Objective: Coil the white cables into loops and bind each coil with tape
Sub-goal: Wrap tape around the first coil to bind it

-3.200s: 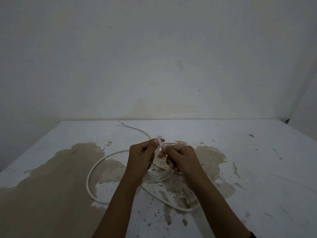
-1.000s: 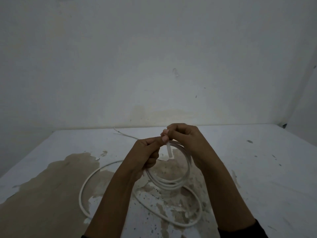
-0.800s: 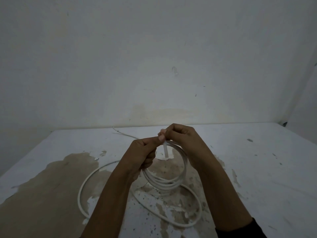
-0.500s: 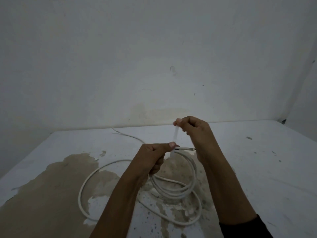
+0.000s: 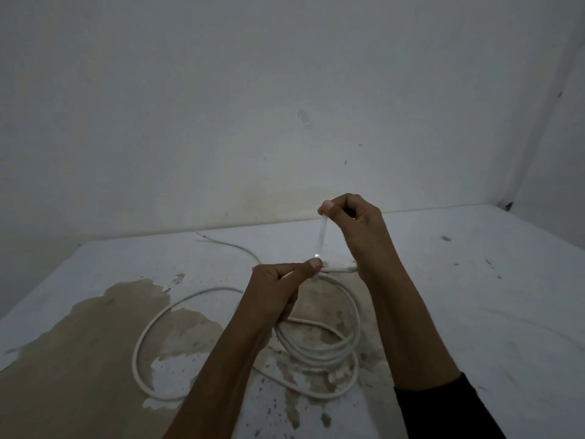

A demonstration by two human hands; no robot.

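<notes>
A white cable coil (image 5: 319,348) of several loops hangs from my left hand (image 5: 278,291), which pinches its top between thumb and fingers. A strip of clear tape (image 5: 321,237) runs upward from that pinch point. My right hand (image 5: 354,226) pinches the strip's upper end and holds it taut above the coil. The rest of the white cable (image 5: 148,331) lies in one wide loose loop on the table, left of my left forearm, and a thin tail (image 5: 228,243) trails toward the back wall.
The white table (image 5: 474,296) has a large brown patch of worn paint (image 5: 79,343) at front left and speckles under the coil. A pale wall stands close behind, with a corner at the right.
My right hand has risen from the coil's top, drawing the tape strip upward and taut. My left hand has kept its pinch on the coil.
</notes>
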